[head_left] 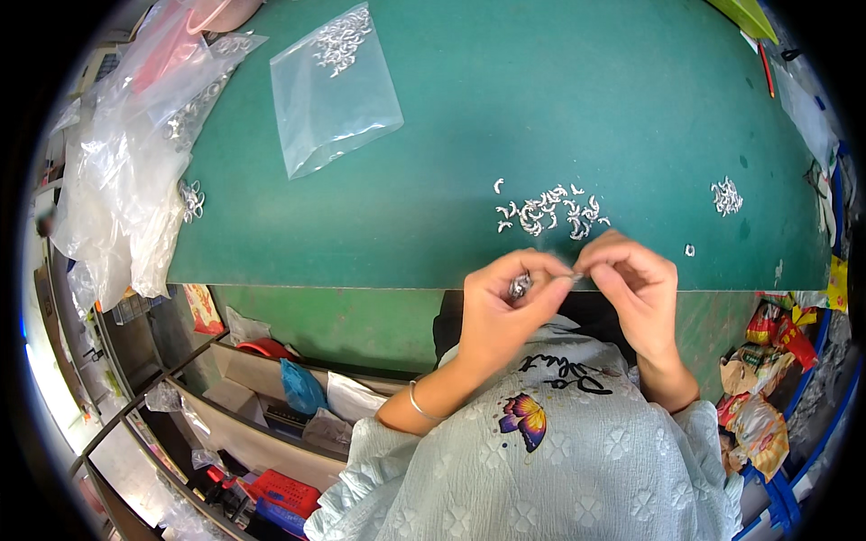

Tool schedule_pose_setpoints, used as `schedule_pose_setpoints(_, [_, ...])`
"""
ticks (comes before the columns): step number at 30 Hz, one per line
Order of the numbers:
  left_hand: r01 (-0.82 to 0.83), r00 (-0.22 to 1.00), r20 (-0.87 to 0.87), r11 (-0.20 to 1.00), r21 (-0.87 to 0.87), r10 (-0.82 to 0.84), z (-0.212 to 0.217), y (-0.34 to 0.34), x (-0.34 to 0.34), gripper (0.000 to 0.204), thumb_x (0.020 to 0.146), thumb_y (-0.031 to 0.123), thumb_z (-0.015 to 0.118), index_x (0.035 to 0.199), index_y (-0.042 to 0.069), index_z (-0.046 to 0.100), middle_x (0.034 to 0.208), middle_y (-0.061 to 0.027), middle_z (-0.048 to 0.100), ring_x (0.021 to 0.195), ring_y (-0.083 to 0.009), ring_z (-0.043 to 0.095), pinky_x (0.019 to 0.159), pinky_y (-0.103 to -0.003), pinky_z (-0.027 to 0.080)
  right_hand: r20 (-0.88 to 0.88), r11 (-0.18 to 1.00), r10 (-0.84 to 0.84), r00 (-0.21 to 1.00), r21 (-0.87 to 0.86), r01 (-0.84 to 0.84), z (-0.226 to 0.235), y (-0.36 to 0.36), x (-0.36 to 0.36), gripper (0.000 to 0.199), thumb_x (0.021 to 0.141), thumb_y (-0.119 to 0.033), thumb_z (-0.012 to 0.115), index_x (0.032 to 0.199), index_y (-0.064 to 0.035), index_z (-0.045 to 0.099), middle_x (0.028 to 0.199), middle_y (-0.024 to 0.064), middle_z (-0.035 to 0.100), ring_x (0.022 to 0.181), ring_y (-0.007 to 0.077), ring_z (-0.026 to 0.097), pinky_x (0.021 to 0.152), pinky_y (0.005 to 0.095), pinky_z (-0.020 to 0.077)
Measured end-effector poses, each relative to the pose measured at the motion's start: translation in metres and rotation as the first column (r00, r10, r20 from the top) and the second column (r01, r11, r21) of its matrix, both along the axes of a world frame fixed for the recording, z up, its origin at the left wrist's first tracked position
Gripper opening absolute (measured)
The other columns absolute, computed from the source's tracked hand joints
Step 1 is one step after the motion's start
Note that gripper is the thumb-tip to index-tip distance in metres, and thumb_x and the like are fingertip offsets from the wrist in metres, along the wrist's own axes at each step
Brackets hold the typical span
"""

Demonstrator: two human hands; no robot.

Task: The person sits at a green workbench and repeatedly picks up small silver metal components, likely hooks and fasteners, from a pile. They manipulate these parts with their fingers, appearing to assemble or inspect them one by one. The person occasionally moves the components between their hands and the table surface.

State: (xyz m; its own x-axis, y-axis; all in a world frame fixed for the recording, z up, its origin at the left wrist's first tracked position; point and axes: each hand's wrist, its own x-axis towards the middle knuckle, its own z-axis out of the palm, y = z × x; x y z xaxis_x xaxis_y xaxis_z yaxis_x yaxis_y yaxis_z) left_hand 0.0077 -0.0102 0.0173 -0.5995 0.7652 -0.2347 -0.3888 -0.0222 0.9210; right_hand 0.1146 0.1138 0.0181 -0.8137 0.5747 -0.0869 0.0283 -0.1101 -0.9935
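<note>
My left hand [498,311] is closed at the table's near edge, with several small silvery metal pieces [520,286] cupped in its curled fingers. Its thumb and forefinger meet the fingertips of my right hand [648,293], which is also closed in a pinch. Between the two sets of fingertips is a tiny silvery piece [576,277], blurred and partly covered, so its exact shape cannot be told. Just beyond my hands lies a loose scatter of small curved silvery metal pieces [538,215]. One small squarish silvery piece [689,250] lies alone to the right.
A small heap of silvery pieces [726,197] sits at the right of the green table [469,108]. A clear plastic bag [329,126] holding curved pieces lies far left. Larger plastic bags [122,194] hang over the left edge, near silvery rings [192,202]. An open drawer [271,397] is below.
</note>
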Motion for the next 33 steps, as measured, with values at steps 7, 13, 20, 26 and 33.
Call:
schedule_pose_setpoints(7, [-0.126,0.804,0.593,0.965,0.231,-0.036,-0.009,-0.005,-0.001,0.007,0.083,0.009,0.047,0.083,0.002,0.047,0.077,-0.0049,0.044,0.06,-0.0102,0.037,0.051,-0.023,0.033,0.12,0.597,-0.127,0.985,0.802,-0.021,-0.009,0.005,-0.045,0.022,0.069,-0.004,0.068,0.091,-0.0038,0.064,0.092,0.0062,0.057,0.083,0.0235,0.05,0.069,0.0315,0.0384])
schedule_pose_setpoints(13, [-0.115,0.853,0.517,0.992,0.045,0.075,-0.012,-0.01,0.001,0.016,0.09,0.013,0.047,0.085,-0.001,0.053,0.069,-0.0005,0.041,0.054,-0.007,0.033,0.048,-0.021,0.027,0.243,0.434,-0.111,0.964,0.884,-0.173,-0.016,0.003,-0.06,0.016,0.071,-0.006,0.066,0.086,-0.0037,0.061,0.086,0.0045,0.054,0.082,0.0223,0.048,0.069,0.0338,0.0336])
schedule_pose_setpoints(20, [-0.178,0.93,0.313,0.981,-0.08,0.194,-0.007,-0.004,0.005,0.014,0.085,0.002,0.057,0.098,-0.002,0.059,0.067,0.0044,0.043,0.054,-0.0011,0.033,0.046,-0.017,0.025,-0.008,0.99,-0.075,0.997,0.115,0.075,-0.013,-0.002,-0.04,0.006,0.082,0.0,0.06,0.087,-0.0002,0.06,0.085,0.0041,0.06,0.074,0.0093,0.052,0.068,0.0228,0.0406])
schedule_pose_setpoints(26, [-0.217,0.976,0.023,0.976,-0.001,0.217,0.001,0.002,0.008,0.022,0.076,-0.006,0.065,0.096,0.0,0.062,0.066,0.0063,0.041,0.054,-0.0001,0.031,0.046,-0.015,0.026,-0.126,0.951,-0.01,0.992,-0.309,-0.03,-0.002,-0.011,-0.023,0.008,0.087,-0.002,0.055,0.094,0.0029,0.057,0.092,0.0075,0.06,0.084,0.0121,0.056,0.077,0.0242,0.0436])
schedule_pose_setpoints(33, [-0.194,0.96,-0.199,0.98,0.035,0.197,0.003,0.001,0.007,0.023,0.071,-0.01,0.066,0.091,0.0,0.064,0.067,0.0037,0.04,0.055,-0.0018,0.032,0.047,-0.017,0.026,-0.179,0.991,-0.006,0.984,-0.134,-0.019,0.003,-0.013,-0.018,0.009,0.084,0.005,0.055,0.092,0.0031,0.057,0.09,0.0103,0.059,0.079,0.0124,0.053,0.072,0.0252,0.0423])
